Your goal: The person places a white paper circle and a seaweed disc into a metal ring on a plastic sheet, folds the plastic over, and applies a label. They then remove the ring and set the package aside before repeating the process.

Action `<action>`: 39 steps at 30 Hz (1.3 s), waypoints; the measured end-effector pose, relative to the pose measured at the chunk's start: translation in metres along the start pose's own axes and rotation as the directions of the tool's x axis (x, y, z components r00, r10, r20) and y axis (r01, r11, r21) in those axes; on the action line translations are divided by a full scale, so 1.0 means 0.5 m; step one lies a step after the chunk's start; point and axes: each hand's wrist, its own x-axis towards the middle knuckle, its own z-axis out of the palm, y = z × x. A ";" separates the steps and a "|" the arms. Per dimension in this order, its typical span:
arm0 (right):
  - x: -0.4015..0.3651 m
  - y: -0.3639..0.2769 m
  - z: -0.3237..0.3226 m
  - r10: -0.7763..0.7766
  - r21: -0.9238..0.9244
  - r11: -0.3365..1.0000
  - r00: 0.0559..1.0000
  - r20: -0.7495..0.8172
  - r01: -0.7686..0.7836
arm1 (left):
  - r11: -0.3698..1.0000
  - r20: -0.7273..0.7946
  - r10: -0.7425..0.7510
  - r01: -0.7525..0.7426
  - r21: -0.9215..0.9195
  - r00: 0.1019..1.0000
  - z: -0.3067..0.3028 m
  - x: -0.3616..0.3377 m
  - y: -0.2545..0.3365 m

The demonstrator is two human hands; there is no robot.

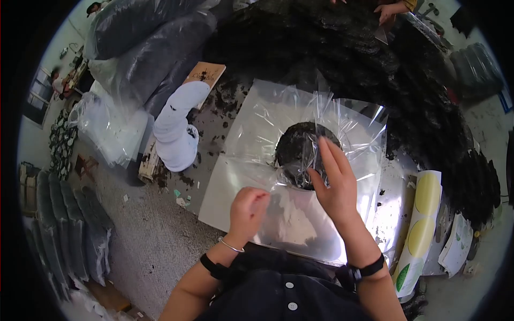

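A dark round cake (pixel 299 143), which looks like pressed dried seaweed, lies at the middle of a pale square board. Crinkled clear plastic film (pixel 251 134) spreads around it and partly over its top. My right hand (pixel 336 184) is over the cake's right side, fingers stretched and thumb apart, against the gathered film. Lower left of the cake, my left hand (pixel 249 211) is closed, its fingers curled in near the film. Whether it holds a bit of film is hidden.
White round discs (pixel 174 123) lie fanned at left beside a brown booklet (pixel 206 74). A label roll (pixel 420 224) stands at right. A large dark heap (pixel 300 48) fills the back, where another person's hand (pixel 390 12) shows. Bagged dark packs (pixel 64 224) are at lower left.
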 end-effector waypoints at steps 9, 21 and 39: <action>-0.141 0.066 0.079 0.119 -0.262 0.965 0.933 0.340 -0.028 | 0.442 0.494 0.558 -0.742 0.503 0.667 0.072 0.128 0.021; -0.098 0.196 0.072 0.859 0.753 0.171 0.471 0.201 -0.635 | 0.121 0.690 0.429 -0.794 0.595 0.583 0.194 0.308 0.075; -0.078 0.221 0.147 -0.122 0.424 0.906 0.959 0.256 0.002 | 0.563 0.493 0.561 -0.743 0.363 0.665 0.021 0.227 0.021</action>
